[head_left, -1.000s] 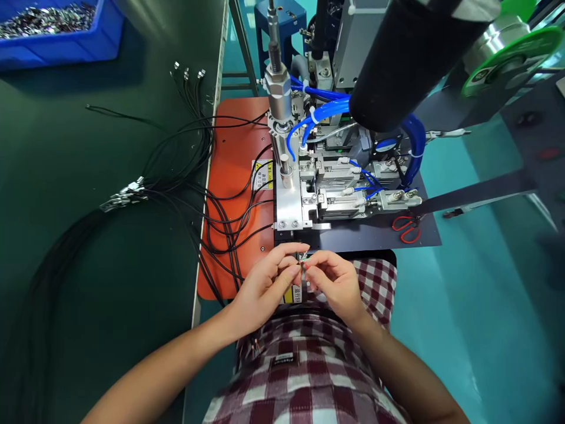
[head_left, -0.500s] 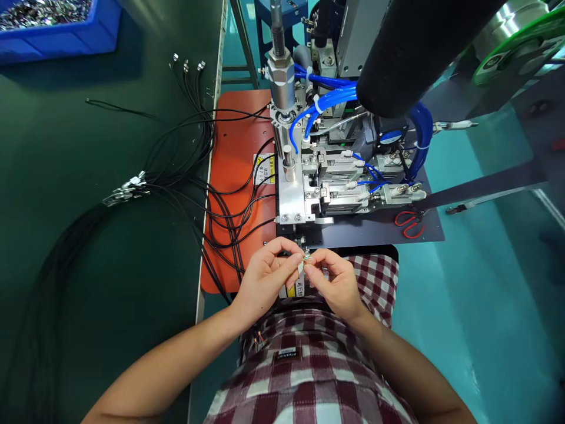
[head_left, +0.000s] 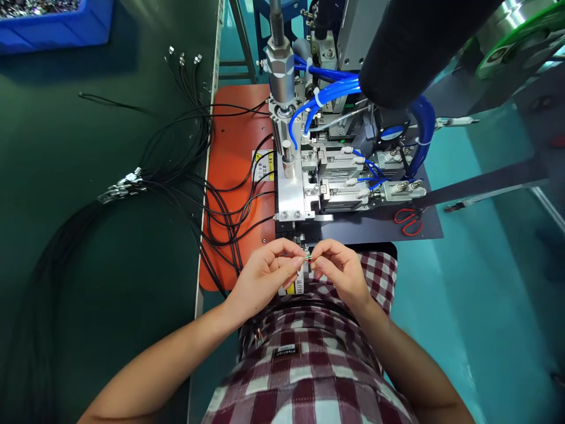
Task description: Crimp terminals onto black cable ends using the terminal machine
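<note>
Thin coloured wires (head_left: 308, 258), green and red among them, stretch across the small gap between my hands, just in front of the machine's near end. My left hand (head_left: 269, 272) pinches them from the left with thumb and forefinger. From the right, my right hand (head_left: 342, 272) closes thumb and forefinger on their other side. The fingertips hide the wire ends. Below the fingers is a label (head_left: 299, 285) with a yellow patch. The metal machine (head_left: 289, 197) stands beyond my hands, with black cables (head_left: 233, 218) running from its left side over an orange plate (head_left: 236, 132).
A cable bundle with metal connectors (head_left: 126, 185) lies on the dark green table (head_left: 132, 294). A blue bin (head_left: 66, 26) of small metal parts is at the upper left. Red-handled scissors (head_left: 408, 222) rest on the machine's base at right. A black tube (head_left: 424, 53) hangs above.
My right hand has shifted slightly right, away from my left hand, and the coloured wires between them show more clearly. The view has moved a little.
</note>
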`<state>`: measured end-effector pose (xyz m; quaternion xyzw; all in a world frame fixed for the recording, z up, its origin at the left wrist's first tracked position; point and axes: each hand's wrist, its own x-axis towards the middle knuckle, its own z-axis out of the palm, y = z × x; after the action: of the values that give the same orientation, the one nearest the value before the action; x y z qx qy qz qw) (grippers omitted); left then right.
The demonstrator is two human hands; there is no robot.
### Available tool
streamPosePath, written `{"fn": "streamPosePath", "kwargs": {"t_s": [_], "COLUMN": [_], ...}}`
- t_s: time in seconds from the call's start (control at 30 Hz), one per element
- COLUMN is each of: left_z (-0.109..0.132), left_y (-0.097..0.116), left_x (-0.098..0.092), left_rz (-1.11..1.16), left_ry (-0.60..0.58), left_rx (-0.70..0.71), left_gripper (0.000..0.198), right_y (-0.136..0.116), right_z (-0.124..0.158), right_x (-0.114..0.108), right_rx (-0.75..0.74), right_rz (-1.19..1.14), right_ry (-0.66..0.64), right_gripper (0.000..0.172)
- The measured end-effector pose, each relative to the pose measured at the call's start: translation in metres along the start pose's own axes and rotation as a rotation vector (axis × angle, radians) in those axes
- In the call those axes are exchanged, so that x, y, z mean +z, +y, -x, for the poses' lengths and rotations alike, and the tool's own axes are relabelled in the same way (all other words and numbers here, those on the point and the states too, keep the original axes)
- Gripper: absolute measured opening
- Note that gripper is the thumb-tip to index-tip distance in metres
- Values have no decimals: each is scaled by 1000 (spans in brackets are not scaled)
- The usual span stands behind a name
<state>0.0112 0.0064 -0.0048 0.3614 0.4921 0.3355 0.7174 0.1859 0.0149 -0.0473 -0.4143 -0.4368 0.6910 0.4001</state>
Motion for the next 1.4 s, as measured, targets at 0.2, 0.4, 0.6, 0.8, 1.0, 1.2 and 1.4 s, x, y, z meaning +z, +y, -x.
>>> {"fn": "streamPosePath", "kwargs": {"t_s": [0.2, 0.4, 0.6, 0.8, 1.0, 1.2, 1.4], "left_z": [1, 0, 0, -1, -1, 1, 0], "left_y": [0, 0, 1, 2, 2, 2, 2], "left_x": [-1, 0, -1, -2, -5, -7, 0], "left_rz": [13, 47, 69, 83, 49, -70, -76], "left_ry": [-4, -10, -25, -40, -71, -108, 11], "left_rx": [-7, -7, -7, -10, -37, -130, -79], "left_gripper": [27, 26, 27, 27, 26, 25, 25], "right_y": [0, 3, 8, 6, 0, 0, -8], "right_z": [-2, -1, -2, -2, -3, -10, -15], "right_x": [5, 5, 7, 7, 6, -6, -11], "right_rx": [0, 28, 88, 116, 175, 186, 118], "right_rz": [-14, -43, -120, -204, -200, -131, -29], "right_ry": [22, 11, 8, -38, -62, -211, -223], "right_gripper": [21, 22, 25, 22, 26, 24, 22]}}
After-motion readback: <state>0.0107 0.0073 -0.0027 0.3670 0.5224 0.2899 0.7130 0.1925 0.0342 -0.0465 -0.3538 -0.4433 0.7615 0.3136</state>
